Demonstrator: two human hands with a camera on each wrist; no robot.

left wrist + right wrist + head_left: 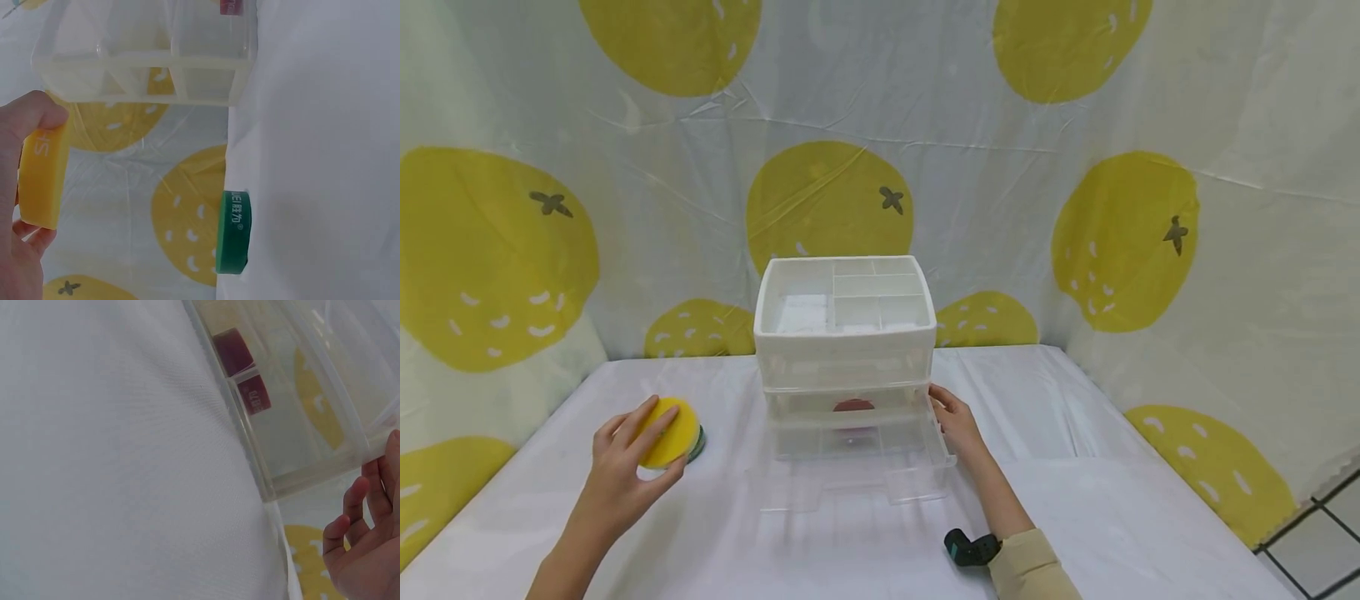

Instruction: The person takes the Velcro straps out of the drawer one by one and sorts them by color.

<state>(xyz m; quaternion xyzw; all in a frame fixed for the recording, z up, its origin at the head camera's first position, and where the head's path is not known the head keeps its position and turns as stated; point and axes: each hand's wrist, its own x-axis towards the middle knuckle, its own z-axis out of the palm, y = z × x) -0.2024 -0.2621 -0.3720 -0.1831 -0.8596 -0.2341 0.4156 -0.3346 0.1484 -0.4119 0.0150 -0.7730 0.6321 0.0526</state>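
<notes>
My left hand [625, 462] grips a yellow tape roll [672, 433] by its edge, thumb on one side and fingers on the other. White letters show on the rim of that roll in the left wrist view. Below it, a green tape roll [234, 232] rests on the table. A white drawer unit [844, 333] stands mid-table, with a clear divided drawer [865, 440] pulled out at its front. Inside is a dark red tape roll [235, 352], seen through clear plastic. Fingertips of my right hand [957, 423] touch the unit's right side; its other fingers are loosely bent.
The unit's open top tray [805, 312] has several compartments. A white cloth [1075, 517] covers the table, and a curtain with yellow fruit [831, 200] hangs behind and at both sides. A black strapped device [972, 548] sits on my right wrist.
</notes>
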